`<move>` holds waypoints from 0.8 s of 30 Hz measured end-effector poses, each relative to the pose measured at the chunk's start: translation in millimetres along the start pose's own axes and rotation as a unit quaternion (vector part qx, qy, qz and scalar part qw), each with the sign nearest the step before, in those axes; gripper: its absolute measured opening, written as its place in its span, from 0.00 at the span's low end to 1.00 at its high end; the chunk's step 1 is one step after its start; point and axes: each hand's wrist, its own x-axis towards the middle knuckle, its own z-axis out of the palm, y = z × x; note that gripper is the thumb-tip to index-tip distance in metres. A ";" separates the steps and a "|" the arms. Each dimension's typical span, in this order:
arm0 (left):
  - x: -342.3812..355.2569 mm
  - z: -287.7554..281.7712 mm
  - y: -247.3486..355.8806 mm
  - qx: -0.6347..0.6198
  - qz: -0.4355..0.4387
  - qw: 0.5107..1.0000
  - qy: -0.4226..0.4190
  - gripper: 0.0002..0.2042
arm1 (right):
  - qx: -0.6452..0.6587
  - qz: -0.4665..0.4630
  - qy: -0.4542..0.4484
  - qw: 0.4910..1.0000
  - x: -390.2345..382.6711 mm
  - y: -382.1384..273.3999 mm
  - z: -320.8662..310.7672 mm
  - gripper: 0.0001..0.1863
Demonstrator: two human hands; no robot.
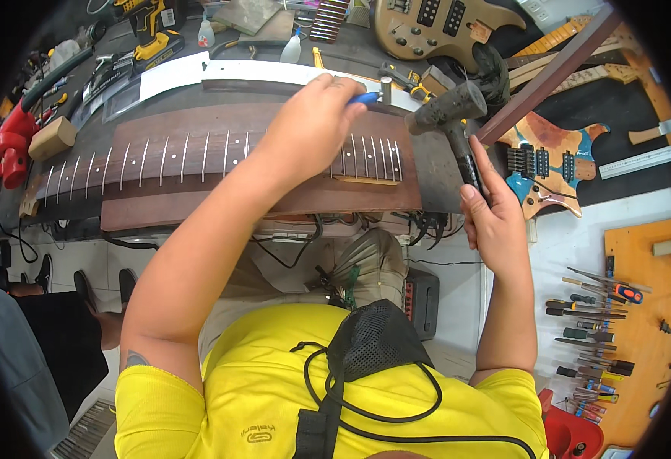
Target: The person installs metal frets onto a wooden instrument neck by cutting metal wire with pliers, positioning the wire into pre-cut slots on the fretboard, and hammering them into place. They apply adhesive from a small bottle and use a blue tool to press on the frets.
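My left hand is raised over the right half of a guitar neck, closed on a small blue-handled tool with an upright cylindrical metal head. My right hand grips the handle of a black mallet, its fat head up and tilted toward the bench. Beneath them lies the dark fretboard of the neck, with metal frets across it and white dot inlays. Part of it is hidden by my left forearm. A brown board supports it.
Behind the neck runs a long white strip. A yellow cordless drill, a red tool and a wooden block stand left. Guitar bodies sit at the back and right. Another person's legs are at left.
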 end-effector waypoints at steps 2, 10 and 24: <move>-5.5 -18.4 2.3 0.022 -0.013 0.999 -0.041 0.11 | 0.008 0.014 0.008 1.000 -10.4 1.3 1.1 0.34; -21.1 -27.9 5.6 0.065 0.095 0.980 -0.161 0.11 | -0.067 -0.022 0.022 0.997 -24.2 4.1 -5.0 0.34; -24.1 -20.3 1.7 0.030 0.122 0.981 -0.145 0.11 | -0.175 -0.157 0.037 0.971 -44.5 4.3 -2.9 0.35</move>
